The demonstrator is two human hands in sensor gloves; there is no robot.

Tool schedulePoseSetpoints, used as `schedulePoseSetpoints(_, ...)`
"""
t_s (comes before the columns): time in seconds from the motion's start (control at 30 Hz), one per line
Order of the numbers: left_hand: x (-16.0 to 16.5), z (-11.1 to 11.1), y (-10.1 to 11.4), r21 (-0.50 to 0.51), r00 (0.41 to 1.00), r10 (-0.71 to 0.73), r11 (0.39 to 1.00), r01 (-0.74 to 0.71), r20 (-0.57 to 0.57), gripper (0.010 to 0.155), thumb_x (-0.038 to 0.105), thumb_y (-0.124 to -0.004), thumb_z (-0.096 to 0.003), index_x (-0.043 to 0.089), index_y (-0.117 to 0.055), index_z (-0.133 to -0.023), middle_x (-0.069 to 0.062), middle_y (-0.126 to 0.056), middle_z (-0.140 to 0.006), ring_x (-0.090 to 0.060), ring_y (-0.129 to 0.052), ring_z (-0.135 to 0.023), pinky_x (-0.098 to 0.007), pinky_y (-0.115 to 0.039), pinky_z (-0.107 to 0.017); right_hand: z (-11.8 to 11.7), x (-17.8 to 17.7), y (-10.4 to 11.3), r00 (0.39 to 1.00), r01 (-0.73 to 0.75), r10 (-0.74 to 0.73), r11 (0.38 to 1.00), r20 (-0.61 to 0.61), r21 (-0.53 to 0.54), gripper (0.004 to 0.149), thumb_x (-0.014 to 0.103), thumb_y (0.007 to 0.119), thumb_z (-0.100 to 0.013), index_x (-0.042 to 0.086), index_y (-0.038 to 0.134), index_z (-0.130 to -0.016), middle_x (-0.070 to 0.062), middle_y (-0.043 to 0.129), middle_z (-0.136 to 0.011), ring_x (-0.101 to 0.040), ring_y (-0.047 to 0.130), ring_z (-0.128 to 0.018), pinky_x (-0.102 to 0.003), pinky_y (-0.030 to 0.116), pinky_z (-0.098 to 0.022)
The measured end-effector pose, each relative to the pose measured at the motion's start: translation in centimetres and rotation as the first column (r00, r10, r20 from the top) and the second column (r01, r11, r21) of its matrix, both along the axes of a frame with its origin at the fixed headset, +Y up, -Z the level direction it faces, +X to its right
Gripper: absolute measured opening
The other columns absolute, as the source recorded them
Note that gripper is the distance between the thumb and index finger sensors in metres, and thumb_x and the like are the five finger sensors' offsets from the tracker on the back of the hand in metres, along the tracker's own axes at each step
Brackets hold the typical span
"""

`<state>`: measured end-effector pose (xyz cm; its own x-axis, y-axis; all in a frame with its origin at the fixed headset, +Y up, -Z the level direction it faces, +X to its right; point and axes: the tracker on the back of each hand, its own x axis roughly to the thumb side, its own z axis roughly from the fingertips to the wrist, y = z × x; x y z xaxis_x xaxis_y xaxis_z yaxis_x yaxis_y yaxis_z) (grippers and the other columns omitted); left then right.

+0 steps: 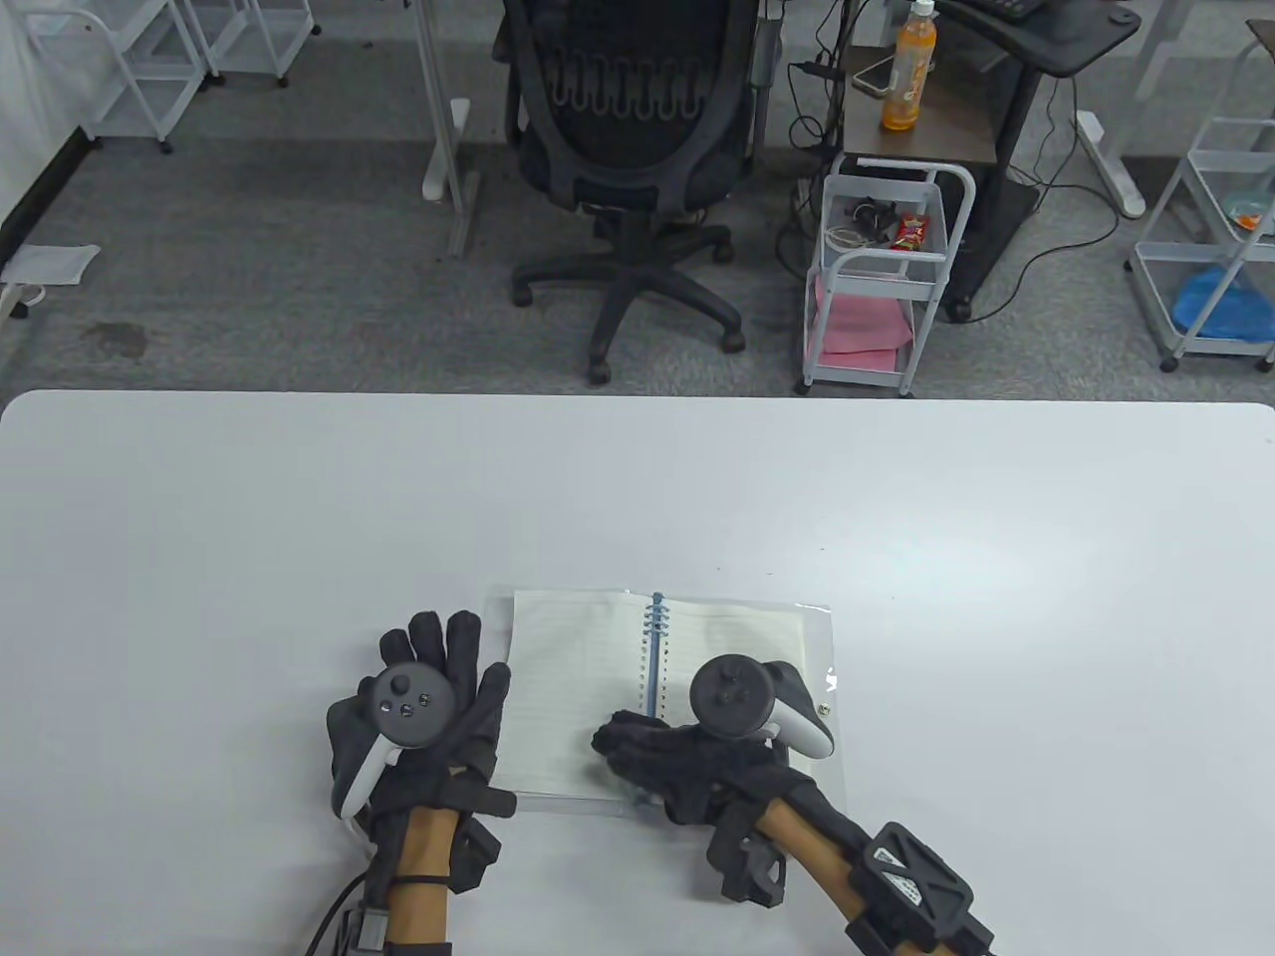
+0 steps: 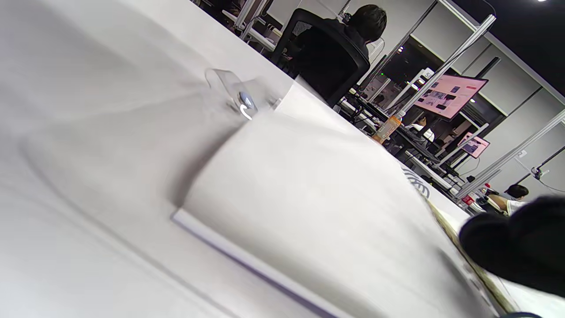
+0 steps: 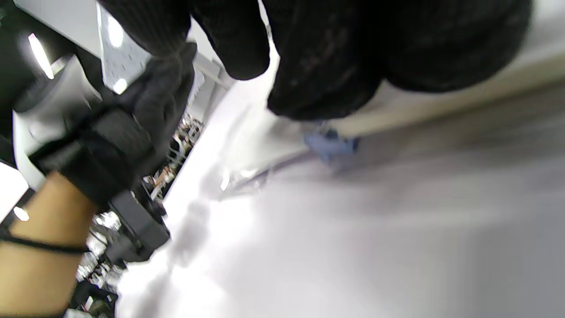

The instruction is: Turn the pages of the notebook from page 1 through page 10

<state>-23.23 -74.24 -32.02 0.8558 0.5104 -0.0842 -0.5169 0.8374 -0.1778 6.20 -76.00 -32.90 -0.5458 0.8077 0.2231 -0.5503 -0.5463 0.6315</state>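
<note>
Notebook lies open near me, one hand steadying, one hand over the pages.

The notebook (image 1: 637,687) lies open on the white table (image 1: 896,518), close to the near edge, with its blue spiral (image 1: 654,652) running down the middle. I keep my left hand (image 1: 423,697) flat, fingers spread, just left of the book; its fingertips (image 1: 488,687) seem to touch the left page's edge, I think so the book will not slide. My right hand (image 1: 687,747) reaches across the near part of the right page to the spiral, fingers pointing left. It looks ready to catch or push a page, but I cannot tell if it pinches paper; the right wrist view is too blurry. I cannot read any page number, so I cannot say how far along I am.
</note>
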Motion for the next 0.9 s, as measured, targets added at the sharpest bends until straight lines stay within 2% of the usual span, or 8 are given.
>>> schedulePoseSetpoints(0.1, 0.4, -0.1, -0.1, -0.008, 1.0, -0.018, 1.0, 0.018, 0.013, 0.07, 0.066, -0.041, -0.0605, 0.04, -0.012, -0.119, -0.001, 0.005, -0.12, -0.028, 0.014, -0.109, -0.055, 0.007, -0.067, -1.1, 1.9, 0.4, 0.994, -0.016, 0.01, 0.998, 0.107, 0.053, 0.055, 0.049, 0.057, -0.062, 0.018, 0.061, -0.107, -0.02, 0.053, -0.114, -0.018, 0.091, -0.031, -0.041, 0.082, -0.023)
schedulePoseSetpoints(0.23, 0.9, -0.2, -0.4, -0.023, 0.998, -0.045, 0.999, 0.046, 0.034, 0.071, 0.066, -0.041, -0.0604, 0.04, -0.012, -0.119, -0.001, 0.005, -0.12, -0.028, 0.014, -0.109, -0.055, 0.007, -0.067, -3.0, 5.5, -0.3, 0.931, -0.253, 0.209, 0.96, 0.299, 0.116, 0.054, 0.048, 0.059, -0.062, 0.017, 0.063, -0.106, -0.019, 0.055, -0.113, -0.018, 0.091, -0.029, -0.04, 0.082, -0.021)
schedulePoseSetpoints(0.27, 1.0, -0.2, -0.4, -0.023, 0.998, -0.047, 0.999, 0.048, 0.038, 0.071, 0.065, -0.041, -0.0605, 0.04, -0.012, -0.119, -0.001, 0.005, -0.12, -0.028, 0.014, -0.109, -0.055, 0.007, -0.067, -3.5, 6.4, -0.5, 0.896, -0.336, 0.281, 0.936, 0.343, 0.111, 0.054, 0.048, 0.06, -0.062, 0.017, 0.064, -0.105, -0.019, 0.057, -0.112, -0.017, 0.091, -0.027, -0.04, 0.082, -0.02)
schedulePoseSetpoints(0.37, 1.3, -0.2, -0.5, -0.021, 0.997, -0.054, 0.998, 0.055, 0.05, 0.07, 0.065, -0.041, -0.0604, 0.04, -0.012, -0.119, 0.0, 0.004, -0.12, -0.028, 0.014, -0.109, -0.055, 0.007, -0.067, -4.4, 7.9, -1.3, 0.821, -0.464, 0.4, 0.884, 0.407, 0.065, 0.051, 0.048, 0.06, -0.061, 0.022, 0.064, -0.106, -0.011, 0.053, -0.114, -0.015, 0.089, -0.027, -0.038, 0.081, -0.019)
schedulePoseSetpoints(0.5, 1.5, -0.2, -0.7, -0.033, 0.996, -0.061, 0.997, 0.063, 0.058, 0.07, 0.065, -0.041, -0.0604, 0.04, -0.012, -0.119, -0.001, 0.004, -0.12, -0.028, 0.014, -0.109, -0.055, 0.007, -0.067, -5.2, 9.2, -1.8, 0.748, -0.515, 0.439, 0.857, 0.498, 0.018, 0.051, 0.048, 0.061, -0.061, 0.026, 0.056, -0.108, -0.009, 0.046, -0.115, -0.011, 0.085, -0.026, -0.036, 0.08, -0.02)
schedulePoseSetpoints(0.57, 1.6, -0.3, -0.8, -0.037, 0.996, -0.064, 0.997, 0.067, 0.062, 0.07, 0.065, -0.041, -0.0605, 0.04, -0.012, -0.12, 0.0, 0.004, -0.12, -0.028, 0.014, -0.109, -0.055, 0.007, -0.067, -5.6, 9.8, -2.3, 0.723, -0.517, 0.463, 0.855, 0.512, -0.043, 0.053, 0.047, 0.063, -0.062, 0.029, 0.048, -0.109, -0.007, 0.038, -0.116, -0.007, 0.082, -0.026, -0.031, 0.078, -0.018)
schedulePoseSetpoints(0.77, 1.8, -0.4, -1.0, -0.05, 0.995, -0.076, 0.996, 0.08, 0.072, 0.07, 0.065, -0.041, -0.0605, 0.04, -0.012, -0.12, 0.0, 0.004, -0.12, -0.028, 0.014, -0.109, -0.054, 0.007, -0.067, -6.0, 10.0, -2.5, 0.681, -0.552, 0.512, 0.829, 0.523, -0.093, 0.061, 0.051, 0.062, -0.062, 0.025, 0.036, -0.111, -0.009, 0.032, -0.117, -0.002, 0.079, -0.025, -0.027, 0.077, -0.017)
schedulePoseSetpoints(0.9, 1.9, -0.4, -1.0, -0.048, 0.994, -0.078, 0.995, 0.082, 0.078, 0.07, 0.065, -0.041, -0.0605, 0.04, -0.013, -0.12, -0.001, 0.004, -0.12, -0.028, 0.014, -0.109, -0.054, 0.007, -0.067, -6.0, 10.0, -2.5, 0.684, -0.545, 0.507, 0.833, 0.524, -0.094, 0.061, 0.051, 0.062, -0.062, 0.025, 0.037, -0.111, -0.009, 0.032, -0.117, -0.002, 0.079, -0.025, -0.027, 0.077, -0.017)
